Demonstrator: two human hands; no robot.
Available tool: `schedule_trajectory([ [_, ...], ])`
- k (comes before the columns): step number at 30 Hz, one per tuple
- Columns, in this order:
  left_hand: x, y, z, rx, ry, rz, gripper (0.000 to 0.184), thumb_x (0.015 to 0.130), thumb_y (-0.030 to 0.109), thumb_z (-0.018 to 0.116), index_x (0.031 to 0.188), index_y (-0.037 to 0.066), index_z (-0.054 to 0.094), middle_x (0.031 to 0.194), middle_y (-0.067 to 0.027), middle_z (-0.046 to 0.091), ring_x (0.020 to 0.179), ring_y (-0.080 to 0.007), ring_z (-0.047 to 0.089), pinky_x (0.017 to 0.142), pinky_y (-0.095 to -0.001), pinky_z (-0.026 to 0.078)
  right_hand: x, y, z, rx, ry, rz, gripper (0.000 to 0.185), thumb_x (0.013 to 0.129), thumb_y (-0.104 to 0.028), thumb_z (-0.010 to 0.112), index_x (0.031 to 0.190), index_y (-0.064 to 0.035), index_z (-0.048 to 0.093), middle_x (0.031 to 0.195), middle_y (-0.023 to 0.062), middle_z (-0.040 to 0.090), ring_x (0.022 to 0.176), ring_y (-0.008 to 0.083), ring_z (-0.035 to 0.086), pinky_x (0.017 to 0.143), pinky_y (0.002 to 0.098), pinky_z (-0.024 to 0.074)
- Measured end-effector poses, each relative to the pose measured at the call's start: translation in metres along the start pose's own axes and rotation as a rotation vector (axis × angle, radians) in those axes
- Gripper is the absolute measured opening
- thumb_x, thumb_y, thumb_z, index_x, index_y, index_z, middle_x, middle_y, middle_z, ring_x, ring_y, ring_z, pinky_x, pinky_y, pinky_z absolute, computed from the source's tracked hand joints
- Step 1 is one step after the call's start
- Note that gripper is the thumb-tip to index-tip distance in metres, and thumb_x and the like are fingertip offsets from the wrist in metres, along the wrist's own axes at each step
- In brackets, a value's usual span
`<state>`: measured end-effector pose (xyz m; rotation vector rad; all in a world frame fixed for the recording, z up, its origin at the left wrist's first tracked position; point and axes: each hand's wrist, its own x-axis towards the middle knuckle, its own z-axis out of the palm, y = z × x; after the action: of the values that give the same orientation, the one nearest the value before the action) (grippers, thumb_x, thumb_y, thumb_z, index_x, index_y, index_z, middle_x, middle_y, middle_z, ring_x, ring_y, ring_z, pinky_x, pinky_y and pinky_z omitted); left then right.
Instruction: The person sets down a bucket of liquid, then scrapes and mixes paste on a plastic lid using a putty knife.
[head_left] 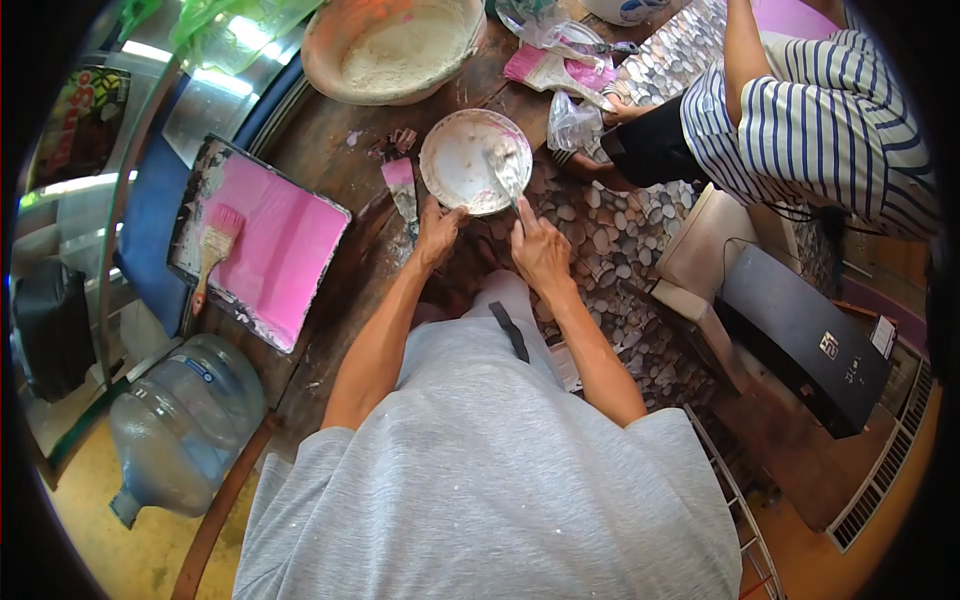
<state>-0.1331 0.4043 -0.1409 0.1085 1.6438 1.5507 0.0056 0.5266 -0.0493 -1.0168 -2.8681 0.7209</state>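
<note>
Left hand [438,235] pinches bowl [458,165] rim; right hand [541,252] grips coated tool [507,170]. Best: brace bowl, sweep walls.

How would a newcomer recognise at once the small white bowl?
Find the large basin at the picture's top. Below it, slightly right, is the bowl. Unlike the basin, it is small, and the left hand holds its edge.

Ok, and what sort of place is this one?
Probably a makeshift painting workspace, though whether in a home or a shop I can't tell: a tray of pink paint, a brush resting on it, and a smeared bowl.
</note>
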Motion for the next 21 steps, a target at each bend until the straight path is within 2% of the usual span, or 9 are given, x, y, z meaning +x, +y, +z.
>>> schedule_trajectory([
  [5,0.009,-0.017,-0.007,-0.001,-0.046,0.022,0.045,0.087,0.010,0.058,0.123,-0.007,0.037,0.109,-0.0191,0.057,0.098,-0.0252,0.060,0.085,-0.0382,0.051,-0.004,0.009,-0.008,-0.084,-0.077,-0.030,0.040,0.087,-0.020,0.052,0.126,-0.0099,0.050,0.078,0.0227,0.062,0.069,0.0404,0.062,0.062,0.0503,0.0502],
  [9,0.007,-0.006,-0.007,0.017,-0.065,-0.026,0.046,0.087,0.010,0.059,0.123,-0.008,0.038,0.112,-0.0188,0.057,0.100,-0.0249,0.060,0.087,-0.0386,0.050,0.028,0.007,-0.009,-0.041,0.002,-0.091,0.043,0.084,-0.019,0.057,0.127,-0.0141,0.053,0.075,0.0201,0.062,0.070,0.0385,0.062,0.064,0.0483,0.0503],
  [11,0.004,0.000,-0.006,0.008,-0.044,-0.053,0.045,0.087,0.011,0.059,0.123,-0.007,0.039,0.112,-0.0183,0.057,0.100,-0.0246,0.060,0.087,-0.0381,0.049,0.015,0.007,-0.022,-0.076,-0.073,-0.083,0.041,0.084,-0.018,0.056,0.125,-0.0134,0.054,0.076,0.0206,0.062,0.070,0.0381,0.062,0.065,0.0482,0.0504],
  [15,-0.002,0.005,-0.005,0.020,-0.057,-0.016,0.045,0.087,0.012,0.059,0.123,-0.007,0.039,0.109,-0.0174,0.057,0.097,-0.0235,0.059,0.086,-0.0369,0.050,0.015,0.001,-0.010,-0.117,-0.106,-0.077,0.041,0.084,-0.017,0.056,0.124,-0.0128,0.054,0.076,0.0207,0.062,0.070,0.0379,0.063,0.065,0.0477,0.0506],
  [17,0.001,0.002,-0.004,0.024,-0.058,-0.028,0.046,0.087,0.011,0.060,0.123,-0.007,0.038,0.108,-0.0173,0.057,0.097,-0.0231,0.059,0.085,-0.0366,0.050,0.044,-0.008,0.000,-0.078,-0.062,-0.164,0.045,0.084,-0.016,0.053,0.128,-0.0096,0.048,0.074,0.0220,0.061,0.067,0.0397,0.063,0.060,0.0498,0.0510],
  [20,0.007,-0.006,-0.005,0.055,-0.031,-0.044,0.045,0.087,0.011,0.060,0.122,-0.006,0.039,0.108,-0.0172,0.057,0.097,-0.0231,0.059,0.085,-0.0364,0.050,0.025,-0.014,-0.004,-0.066,-0.054,-0.185,0.046,0.084,-0.017,0.053,0.128,-0.0093,0.048,0.073,0.0215,0.060,0.065,0.0412,0.063,0.058,0.0513,0.0505],
  [21,0.004,-0.005,-0.001,-0.016,0.016,-0.011,0.042,0.085,0.010,0.061,0.118,-0.007,0.041,0.101,-0.0166,0.059,0.088,-0.0219,0.061,0.078,-0.0344,0.051,0.017,-0.014,-0.006,-0.067,-0.062,-0.192,0.045,0.084,-0.017,0.053,0.127,-0.0087,0.048,0.072,0.0215,0.061,0.064,0.0417,0.063,0.057,0.0514,0.0503],
])
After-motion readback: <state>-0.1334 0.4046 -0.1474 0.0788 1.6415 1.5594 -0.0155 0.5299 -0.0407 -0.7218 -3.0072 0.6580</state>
